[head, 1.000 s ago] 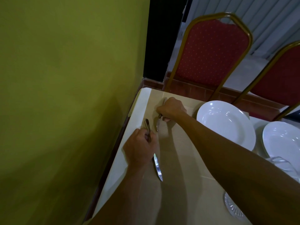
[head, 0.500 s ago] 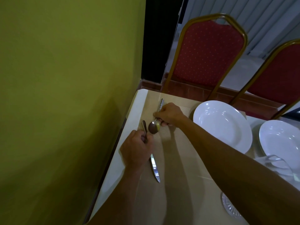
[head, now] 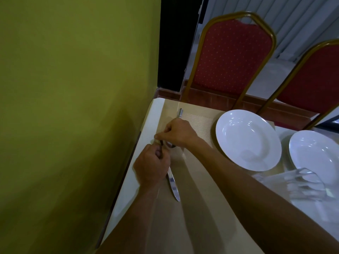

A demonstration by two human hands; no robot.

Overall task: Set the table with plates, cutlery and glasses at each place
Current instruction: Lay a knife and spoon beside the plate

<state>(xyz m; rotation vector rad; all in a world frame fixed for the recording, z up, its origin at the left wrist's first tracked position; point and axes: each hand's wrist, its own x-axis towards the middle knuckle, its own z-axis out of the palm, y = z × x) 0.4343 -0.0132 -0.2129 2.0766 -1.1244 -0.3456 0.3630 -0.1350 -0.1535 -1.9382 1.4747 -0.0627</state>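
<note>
- Left hand (head: 151,166) fisted round the knife (head: 173,186), blade pointing back toward the camera.
- Right hand (head: 177,133) curled over a spoon (head: 180,113), near the white plate (head: 247,140).

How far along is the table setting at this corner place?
Done: a first plate and a second plate lie on the table, blurred glasses near them. In hand: the left hand grips a knife, the right hand holds a spoon, beside the first plate. Left: laying both down; no fork shows.
</note>
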